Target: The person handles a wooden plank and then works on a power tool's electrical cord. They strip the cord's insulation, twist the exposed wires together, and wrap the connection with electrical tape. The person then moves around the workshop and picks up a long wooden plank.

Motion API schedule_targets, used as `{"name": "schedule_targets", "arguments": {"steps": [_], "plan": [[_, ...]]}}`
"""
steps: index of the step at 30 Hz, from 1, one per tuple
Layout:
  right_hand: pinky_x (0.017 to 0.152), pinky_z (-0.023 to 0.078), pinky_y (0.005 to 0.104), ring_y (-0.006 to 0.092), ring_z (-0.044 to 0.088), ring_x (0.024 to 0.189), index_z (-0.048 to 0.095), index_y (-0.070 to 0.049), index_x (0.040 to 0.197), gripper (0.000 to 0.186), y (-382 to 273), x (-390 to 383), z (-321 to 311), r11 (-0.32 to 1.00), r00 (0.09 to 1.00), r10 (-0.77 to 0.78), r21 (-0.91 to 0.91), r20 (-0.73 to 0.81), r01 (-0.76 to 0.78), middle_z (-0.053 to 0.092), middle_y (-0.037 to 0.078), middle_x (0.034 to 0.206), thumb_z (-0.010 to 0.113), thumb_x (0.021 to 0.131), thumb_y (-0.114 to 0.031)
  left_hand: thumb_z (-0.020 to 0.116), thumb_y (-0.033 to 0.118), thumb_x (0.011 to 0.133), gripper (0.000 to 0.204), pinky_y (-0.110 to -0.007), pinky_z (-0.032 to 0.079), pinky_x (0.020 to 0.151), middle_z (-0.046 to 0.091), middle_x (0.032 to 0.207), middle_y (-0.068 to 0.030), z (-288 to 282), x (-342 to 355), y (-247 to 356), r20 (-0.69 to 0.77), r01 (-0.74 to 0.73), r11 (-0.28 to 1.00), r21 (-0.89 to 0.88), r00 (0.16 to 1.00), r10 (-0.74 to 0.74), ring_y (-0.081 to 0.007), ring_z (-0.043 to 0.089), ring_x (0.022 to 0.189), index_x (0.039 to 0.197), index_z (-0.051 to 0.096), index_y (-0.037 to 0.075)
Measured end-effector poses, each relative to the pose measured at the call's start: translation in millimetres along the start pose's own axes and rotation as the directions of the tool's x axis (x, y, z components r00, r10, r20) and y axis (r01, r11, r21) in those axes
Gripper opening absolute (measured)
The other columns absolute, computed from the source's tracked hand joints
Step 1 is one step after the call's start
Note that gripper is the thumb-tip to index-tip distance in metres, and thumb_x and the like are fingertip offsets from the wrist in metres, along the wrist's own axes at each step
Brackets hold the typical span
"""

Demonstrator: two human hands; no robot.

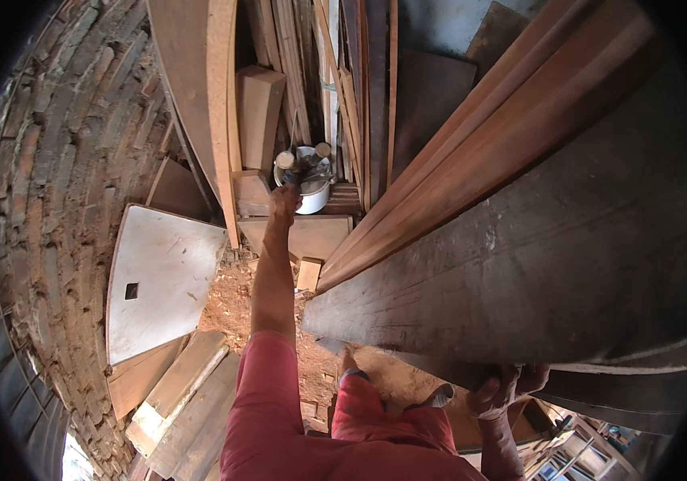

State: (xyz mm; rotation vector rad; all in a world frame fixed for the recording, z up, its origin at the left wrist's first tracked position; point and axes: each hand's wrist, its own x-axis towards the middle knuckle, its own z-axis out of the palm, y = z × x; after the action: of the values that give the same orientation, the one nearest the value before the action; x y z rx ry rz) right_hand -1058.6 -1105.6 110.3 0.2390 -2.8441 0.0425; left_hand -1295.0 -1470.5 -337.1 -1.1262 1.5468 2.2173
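My left arm stretches forward to a white bucket (314, 202) that holds several tools, two of them with round, pale wooden ends. At the bucket's near left rim, my left hand (284, 202) is closed on a dark-handled tool (292, 178); the tool's kind cannot be made out. My right hand (502, 391) is low on the right, its fingers curled on the lower edge of a large dark wooden board (512, 264). Part of that hand's grip is hidden. Reddish-brown wooden planks (472, 152) lean along the board's far side.
Wooden boards and posts (223, 104) stand around the bucket. At left, a white panel (165, 280) with a square hole leans near a brick wall (70, 200). Planks (187, 393) lie below it. Wood shavings (231, 301) cover the earth floor. A small wood block (309, 274) lies before the bucket.
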Motion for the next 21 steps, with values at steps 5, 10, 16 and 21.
{"name": "schedule_targets", "arguments": {"steps": [5, 10, 16, 21], "plan": [[0.103, 0.033, 0.0498, 0.0376, 0.036, 0.127, 0.06, 0.002, 0.117, 0.051, -10.8, 3.7, -2.6, 0.997, 1.0, -0.015, 0.077, 0.01, 0.014, 0.025, 0.028, 0.146, 0.033, 0.1, -0.038, 0.06, 0.014, 0.08, 0.036, -0.031, 0.047, 0.054, 0.064, 0.078, -0.0061, -28.4, 45.1, -10.7, -0.031, -0.029, 0.877, 0.48, 0.998, 0.05, -0.014, 0.058, 0.057, 0.116, 0.065, 0.01], [0.102, 0.034, 0.0495, 0.0379, 0.037, 0.127, 0.06, 0.002, 0.116, 0.051, -18.3, -0.4, 5.5, 0.995, 0.999, 0.031, 0.094, 0.023, -0.033, 0.025, 0.028, 0.146, 0.032, 0.1, -0.038, 0.063, 0.017, 0.083, 0.061, -0.043, 0.055, 0.068, 0.065, 0.1, -0.0229, -16.9, 35.1, -8.1, 0.051, -0.169, 0.513, 0.842, 0.97, 0.237, -0.0332, 0.067, 0.084, 0.14, 0.043, 0.011], [0.102, 0.034, 0.0492, 0.0384, 0.037, 0.126, 0.06, 0.001, 0.114, 0.051, -27.3, 3.3, 4.3, 0.994, 0.996, 0.072, 0.075, 0.049, -0.076, 0.026, 0.028, 0.145, 0.032, 0.1, -0.038, 0.058, 0.016, 0.075, 0.04, -0.048, 0.042, 0.096, 0.06, 0.12, -0.0195, 11.1, -14.4, 9.7, 0.054, -0.12, 0.121, 0.985, 0.893, 0.447, -0.0382, 0.053, 0.116, 0.114, 0.059, 0.007], [0.101, 0.035, 0.049, 0.0388, 0.038, 0.126, 0.06, 0.001, 0.113, 0.051, -26.4, 10.7, 9.6, 0.993, 0.996, 0.067, 0.092, 0.063, -0.072, 0.026, 0.029, 0.144, 0.032, 0.1, -0.039, 0.057, 0.012, 0.073, 0.044, -0.05, 0.038, 0.102, 0.058, 0.126, -0.016, 14.4, 16.9, -7.0, 0.422, -0.444, -0.056, 0.894, 0.796, 0.434, -0.0406, 0.049, 0.123, 0.116, 0.059, 0.01]]}}
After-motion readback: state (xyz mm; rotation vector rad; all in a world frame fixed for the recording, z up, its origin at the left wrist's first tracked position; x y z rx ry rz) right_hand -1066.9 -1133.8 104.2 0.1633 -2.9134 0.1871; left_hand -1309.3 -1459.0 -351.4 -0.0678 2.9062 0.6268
